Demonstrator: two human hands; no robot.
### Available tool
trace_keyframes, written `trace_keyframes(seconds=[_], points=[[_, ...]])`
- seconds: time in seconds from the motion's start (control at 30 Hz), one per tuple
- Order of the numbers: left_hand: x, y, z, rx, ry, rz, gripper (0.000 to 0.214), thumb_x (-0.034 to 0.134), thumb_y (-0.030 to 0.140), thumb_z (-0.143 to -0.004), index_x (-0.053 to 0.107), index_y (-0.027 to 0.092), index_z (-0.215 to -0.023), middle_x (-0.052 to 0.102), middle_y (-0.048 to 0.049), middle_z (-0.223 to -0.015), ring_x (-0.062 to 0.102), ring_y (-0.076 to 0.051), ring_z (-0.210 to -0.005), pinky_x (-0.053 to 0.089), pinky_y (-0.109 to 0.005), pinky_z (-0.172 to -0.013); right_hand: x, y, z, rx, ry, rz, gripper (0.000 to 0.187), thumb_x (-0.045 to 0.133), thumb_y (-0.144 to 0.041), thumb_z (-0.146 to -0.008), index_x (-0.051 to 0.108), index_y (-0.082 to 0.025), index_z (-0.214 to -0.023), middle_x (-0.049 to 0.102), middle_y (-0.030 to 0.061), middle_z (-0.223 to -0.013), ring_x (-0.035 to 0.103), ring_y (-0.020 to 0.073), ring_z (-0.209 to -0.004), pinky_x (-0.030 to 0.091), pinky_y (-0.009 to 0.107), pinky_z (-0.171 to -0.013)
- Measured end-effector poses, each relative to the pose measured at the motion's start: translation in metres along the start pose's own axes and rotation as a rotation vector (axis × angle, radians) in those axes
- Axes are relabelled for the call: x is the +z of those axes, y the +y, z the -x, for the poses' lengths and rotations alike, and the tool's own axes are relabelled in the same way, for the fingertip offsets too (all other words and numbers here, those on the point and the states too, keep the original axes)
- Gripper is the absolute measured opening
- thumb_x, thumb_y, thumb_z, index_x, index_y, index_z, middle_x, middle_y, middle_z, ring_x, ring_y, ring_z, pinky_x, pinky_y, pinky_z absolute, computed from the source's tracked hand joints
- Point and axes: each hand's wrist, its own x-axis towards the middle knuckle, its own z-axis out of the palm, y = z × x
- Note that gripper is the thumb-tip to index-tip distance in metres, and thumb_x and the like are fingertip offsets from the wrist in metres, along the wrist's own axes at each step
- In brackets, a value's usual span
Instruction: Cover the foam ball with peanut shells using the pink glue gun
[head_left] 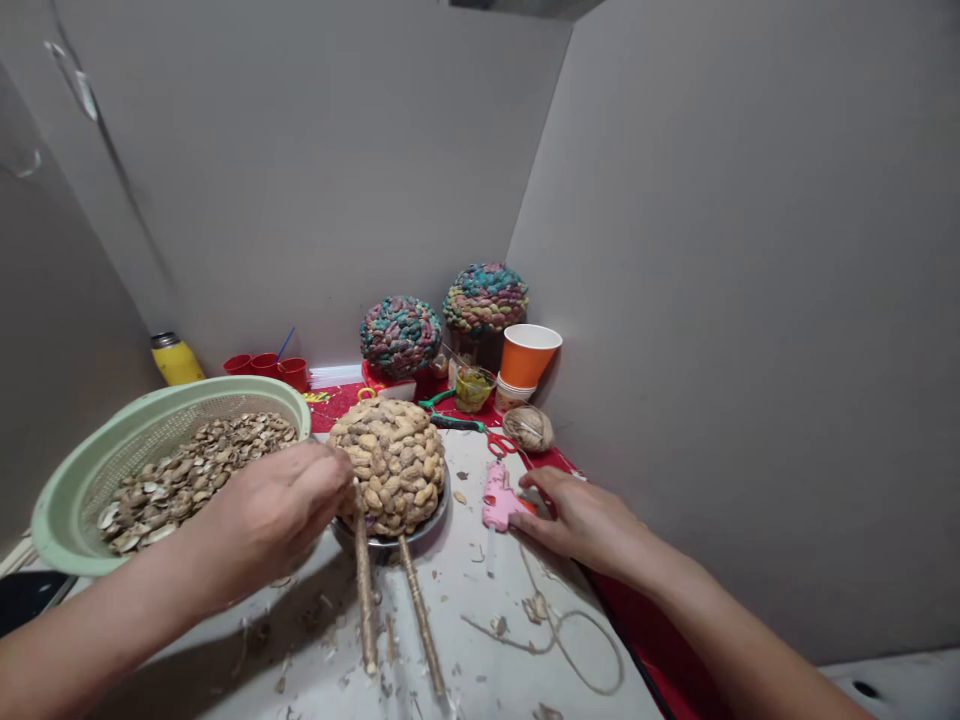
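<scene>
A ball covered in peanut shells (386, 468) rests on a round metal dish (437, 515). Two thin wooden sticks (422, 612) slant from its near side down to the table. My left hand (300, 495) is at the ball's left side, fingers pinched together close to one stick's upper end; whatever is between the fingertips is hidden. To the right, a pink hot glue gun (496, 497) lies on the table, a clear glue stick (491, 552) poking out of its back. My right hand (574, 515) has its thumb and fingers around the gun's handle.
A green colander (56, 510) of broken shells stands left. Behind are two coloured shell balls (401, 335), red cups (264, 364), an orange paper cup (529, 358), scissors (501, 443) and a twine ball (529, 428). Loose twine (559, 640) lies in front; grey walls enclose the table.
</scene>
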Motion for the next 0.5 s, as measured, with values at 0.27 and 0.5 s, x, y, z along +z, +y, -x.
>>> trace_keyframes(seconds=[0.27,0.5], points=[[-0.012,0.010,-0.026,0.213,-0.259,-0.182,0.025,0.036,0.005,-0.091,0.052,0.018,-0.077,0.054,-0.0014,-0.071,0.045,-0.016,-0.062,0.033,-0.028,-0.059,-0.024,-0.047,-0.013,-0.435,0.519,-0.327,0.019,0.056,-0.036,-0.094,0.063,-0.020,-0.103,0.071,0.0090,-0.106,0.066,0.0252,-0.098,0.052,0.040,-0.086],[-0.005,0.008,-0.034,0.299,-0.281,-0.205,0.027,0.037,-0.001,-0.089,0.054,0.017,-0.080,0.059,-0.0031,-0.076,0.050,-0.017,-0.067,0.037,-0.028,-0.062,-0.026,-0.102,-0.027,-0.730,0.630,-0.515,0.008,0.058,-0.019,-0.093,0.064,-0.020,-0.099,0.071,0.0087,-0.103,0.066,0.0217,-0.098,0.054,0.037,-0.087]])
